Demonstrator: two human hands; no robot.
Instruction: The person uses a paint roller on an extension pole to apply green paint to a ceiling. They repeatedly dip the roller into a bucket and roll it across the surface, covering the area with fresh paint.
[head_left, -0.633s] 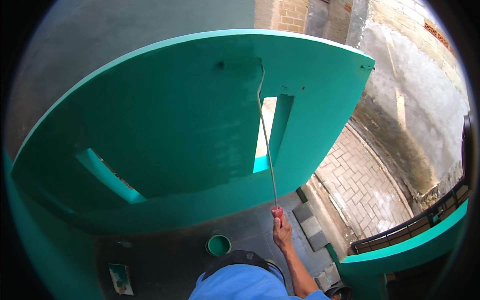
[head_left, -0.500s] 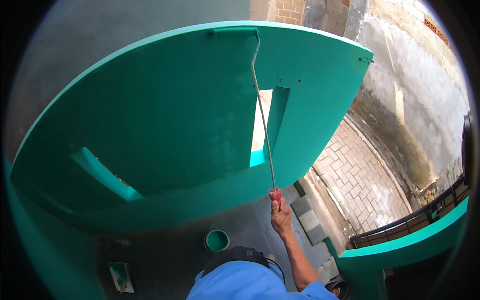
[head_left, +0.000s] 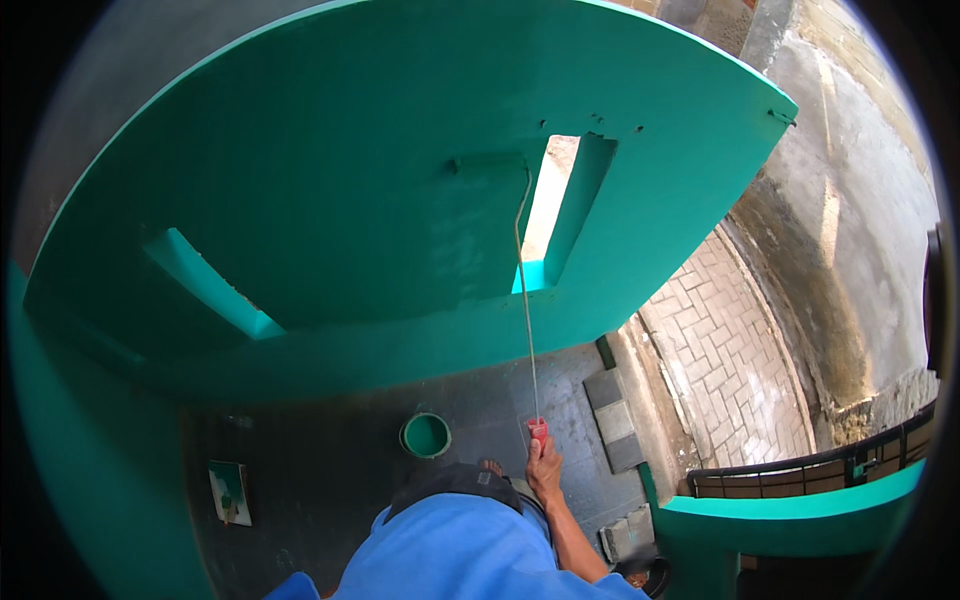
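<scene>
The right hand (head_left: pixel 545 468) is closed around the red handle (head_left: pixel 538 430) of a long paint roller, with the fingers curled and the thumb side up. The bare right arm (head_left: pixel 572 535) reaches forward from the near right and leans a little to the left. The left hand is out of view, so I cannot tell its grip. From the handle, a thin, bent metal rod (head_left: pixel 527 310) goes far ahead to the fuzzy green roller head (head_left: pixel 490 161). The head lies sideways at the big green wall (head_left: pixel 340 200), just left of a tall, narrow hole (head_left: pixel 552 195). Near the body, a round bucket (head_left: pixel 403 440) of green paint sits on the dark grey floor (head_left: pixel 320 440). Farther left lies a flat, paint-smeared board (head_left: pixel 242 512) with a brush (head_left: pixel 228 508) on it. On the dark waistband (head_left: pixel 455 484), a small pale patch is too tiny to read.
</scene>
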